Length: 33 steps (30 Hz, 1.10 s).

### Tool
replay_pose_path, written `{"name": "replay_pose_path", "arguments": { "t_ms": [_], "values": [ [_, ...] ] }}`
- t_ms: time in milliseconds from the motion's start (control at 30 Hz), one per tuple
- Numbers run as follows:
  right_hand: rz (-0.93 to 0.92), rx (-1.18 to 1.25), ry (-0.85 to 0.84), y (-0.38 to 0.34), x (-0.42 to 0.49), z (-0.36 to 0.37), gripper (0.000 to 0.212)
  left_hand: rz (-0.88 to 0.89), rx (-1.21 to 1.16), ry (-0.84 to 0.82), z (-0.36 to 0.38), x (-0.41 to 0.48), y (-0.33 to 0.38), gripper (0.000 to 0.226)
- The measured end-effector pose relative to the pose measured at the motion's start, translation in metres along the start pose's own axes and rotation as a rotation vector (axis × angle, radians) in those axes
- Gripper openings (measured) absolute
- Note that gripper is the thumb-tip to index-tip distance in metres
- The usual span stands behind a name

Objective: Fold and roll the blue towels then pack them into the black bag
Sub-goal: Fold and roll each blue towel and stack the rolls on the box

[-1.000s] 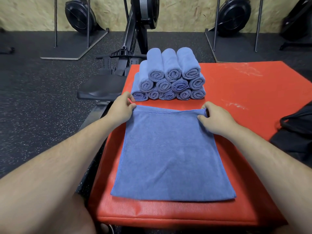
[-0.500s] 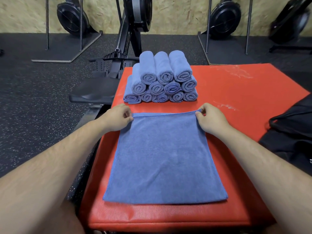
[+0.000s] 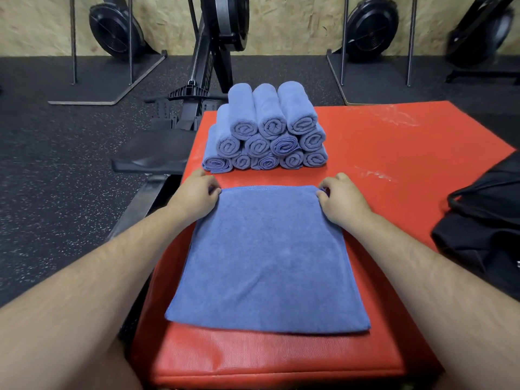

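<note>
A folded blue towel point(image 3: 267, 263) lies flat on the red mat point(image 3: 394, 153) in front of me. My left hand point(image 3: 194, 197) pinches its far left corner. At the far right corner my right hand point(image 3: 342, 199) pinches the towel's edge with curled fingers. Behind the towel, a stack of several rolled blue towels point(image 3: 267, 130) sits on the mat, ends facing me. The black bag point(image 3: 484, 220) lies at the mat's right edge, partly cut off by the frame.
A rowing machine point(image 3: 208, 66) with a black seat point(image 3: 152, 150) stands left of the mat. More black machines and metal stands line the wooden wall behind. Dark speckled rubber floor surrounds the mat.
Both hands have stayed at the towel's far corners, and the towel's far edge has drawn slightly toward me. The camera view shifted a little.
</note>
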State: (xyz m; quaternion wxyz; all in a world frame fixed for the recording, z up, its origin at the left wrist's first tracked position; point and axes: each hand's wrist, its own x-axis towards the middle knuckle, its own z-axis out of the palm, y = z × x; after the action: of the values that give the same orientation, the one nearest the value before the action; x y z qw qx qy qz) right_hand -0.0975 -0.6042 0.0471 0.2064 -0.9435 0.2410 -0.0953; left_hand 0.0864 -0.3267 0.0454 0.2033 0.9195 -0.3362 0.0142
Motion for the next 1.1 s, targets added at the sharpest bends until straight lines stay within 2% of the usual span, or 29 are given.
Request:
{"name": "replay_pose_path", "arguments": {
  "t_ms": [100, 200, 367, 500, 600, 867, 1000, 1100],
  "values": [
    [-0.004, -0.001, 0.012, -0.001, -0.001, 0.001, 0.013, 0.061, 0.05, 0.027, -0.001, -0.003, -0.001, 0.008],
    [-0.02, 0.041, 0.037, -0.004, 0.0, -0.004, 0.009, 0.008, 0.104, 0.01, -0.006, -0.006, 0.004, 0.009],
    [-0.065, 0.244, 0.134, -0.009, 0.001, -0.03, 0.002, 0.003, -0.106, 0.112, -0.029, -0.006, 0.007, 0.004],
    [-0.112, 0.305, 0.189, -0.007, -0.001, -0.053, 0.01, 0.04, -0.178, 0.16, -0.055, -0.007, 0.01, 0.01],
    [-0.161, 0.305, 0.174, -0.01, -0.008, -0.072, 0.019, 0.011, -0.232, 0.184, -0.073, -0.015, 0.013, 0.016],
    [-0.323, 0.162, 0.218, -0.027, -0.052, -0.123, 0.009, 0.037, -0.197, 0.217, -0.132, -0.058, 0.043, 0.012],
    [-0.387, 0.204, 0.179, -0.039, -0.092, -0.15, 0.018, 0.02, -0.235, 0.17, -0.163, -0.098, 0.054, 0.013],
    [-0.411, 0.263, 0.058, -0.05, -0.122, -0.181, 0.014, 0.024, -0.224, 0.132, -0.192, -0.127, 0.061, 0.013]
  ]
}}
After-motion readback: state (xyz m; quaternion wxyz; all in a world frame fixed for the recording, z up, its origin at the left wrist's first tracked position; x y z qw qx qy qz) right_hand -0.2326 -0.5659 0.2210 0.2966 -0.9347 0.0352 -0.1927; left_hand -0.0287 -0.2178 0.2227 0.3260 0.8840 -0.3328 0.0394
